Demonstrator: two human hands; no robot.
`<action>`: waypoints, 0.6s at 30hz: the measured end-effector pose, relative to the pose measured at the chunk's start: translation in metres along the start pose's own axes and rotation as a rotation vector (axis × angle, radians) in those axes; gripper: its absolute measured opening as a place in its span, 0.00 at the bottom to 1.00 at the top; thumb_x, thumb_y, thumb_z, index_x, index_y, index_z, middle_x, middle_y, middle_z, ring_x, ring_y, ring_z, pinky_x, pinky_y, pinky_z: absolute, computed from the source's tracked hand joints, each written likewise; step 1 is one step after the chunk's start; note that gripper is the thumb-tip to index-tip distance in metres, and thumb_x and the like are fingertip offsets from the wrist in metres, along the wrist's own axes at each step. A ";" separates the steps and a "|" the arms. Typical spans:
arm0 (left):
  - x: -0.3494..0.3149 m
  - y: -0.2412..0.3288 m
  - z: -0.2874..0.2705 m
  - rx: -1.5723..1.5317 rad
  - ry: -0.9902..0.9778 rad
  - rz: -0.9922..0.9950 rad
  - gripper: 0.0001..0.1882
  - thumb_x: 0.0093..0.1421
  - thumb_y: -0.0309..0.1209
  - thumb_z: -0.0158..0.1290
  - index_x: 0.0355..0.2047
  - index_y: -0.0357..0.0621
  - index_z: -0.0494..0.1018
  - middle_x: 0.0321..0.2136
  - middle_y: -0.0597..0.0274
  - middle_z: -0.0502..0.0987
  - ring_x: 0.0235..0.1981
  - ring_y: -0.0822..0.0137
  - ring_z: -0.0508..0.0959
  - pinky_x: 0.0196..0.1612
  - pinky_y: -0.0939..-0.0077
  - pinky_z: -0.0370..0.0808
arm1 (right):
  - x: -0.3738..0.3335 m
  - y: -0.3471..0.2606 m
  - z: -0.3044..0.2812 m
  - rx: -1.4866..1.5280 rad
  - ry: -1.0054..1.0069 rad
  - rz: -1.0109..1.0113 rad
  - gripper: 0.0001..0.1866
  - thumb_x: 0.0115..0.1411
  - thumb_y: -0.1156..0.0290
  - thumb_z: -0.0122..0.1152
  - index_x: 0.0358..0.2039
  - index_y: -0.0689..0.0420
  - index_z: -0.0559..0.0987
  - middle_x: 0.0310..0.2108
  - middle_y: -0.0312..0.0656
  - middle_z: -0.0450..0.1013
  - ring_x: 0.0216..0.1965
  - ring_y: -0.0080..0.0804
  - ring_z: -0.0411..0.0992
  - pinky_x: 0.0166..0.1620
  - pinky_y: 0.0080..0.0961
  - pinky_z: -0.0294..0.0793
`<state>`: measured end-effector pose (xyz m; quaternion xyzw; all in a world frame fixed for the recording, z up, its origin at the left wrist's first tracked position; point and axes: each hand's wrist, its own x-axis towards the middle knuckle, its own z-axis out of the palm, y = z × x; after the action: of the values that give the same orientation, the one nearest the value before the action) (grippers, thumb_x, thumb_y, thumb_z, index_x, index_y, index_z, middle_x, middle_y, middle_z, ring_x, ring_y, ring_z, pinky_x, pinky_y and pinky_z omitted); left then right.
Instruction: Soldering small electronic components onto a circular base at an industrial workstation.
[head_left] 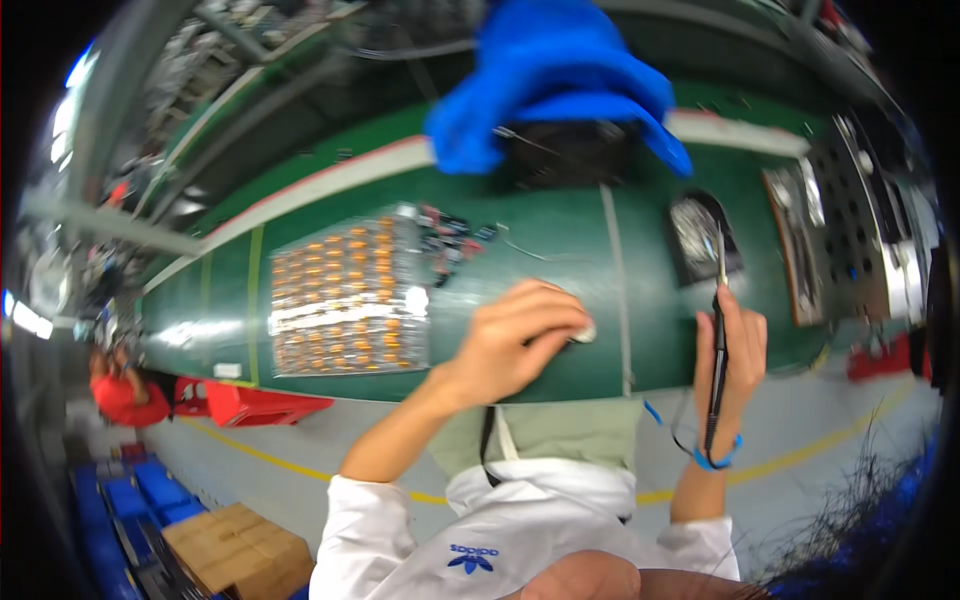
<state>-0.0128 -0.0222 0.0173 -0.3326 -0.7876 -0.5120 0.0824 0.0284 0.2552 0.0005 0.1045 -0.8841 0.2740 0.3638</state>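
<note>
My left hand (515, 340) is over the green bench top, its fingers and thumb pinched around a small whitish round piece (585, 333). The detail of that piece is too blurred to make out. My right hand (735, 350) grips a soldering iron (718, 370) by its black handle, with the metal tip pointing away from me. The tip lies over a black holder (727, 262) filled with something silvery and crinkled. A blue band (712, 462) circles my right wrist. Left of my left hand lies a clear plastic tray (418, 345) with rows of small orange parts.
Small red and black parts (450, 243) lie beside the tray, near a thin wire (525, 246). Blue cloth (570, 60) drapes over a dark box (570, 152) at the back. A perforated metal case (860, 220) stands right. A person in red (128, 395) sits far left.
</note>
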 end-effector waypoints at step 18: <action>0.069 -0.180 -0.247 0.701 0.370 -0.333 0.14 0.60 0.28 0.64 0.46 0.34 0.82 0.36 0.47 0.87 0.39 0.59 0.88 0.45 0.68 0.82 | -0.016 -0.043 0.045 0.514 0.019 -0.042 0.21 0.67 0.83 0.57 0.60 0.67 0.73 0.31 0.49 0.82 0.29 0.37 0.80 0.39 0.30 0.79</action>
<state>-0.2270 -0.2502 0.0282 -0.0554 -0.9289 -0.2708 0.2463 0.0303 0.1948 -0.0196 0.2093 -0.7797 0.4829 0.3391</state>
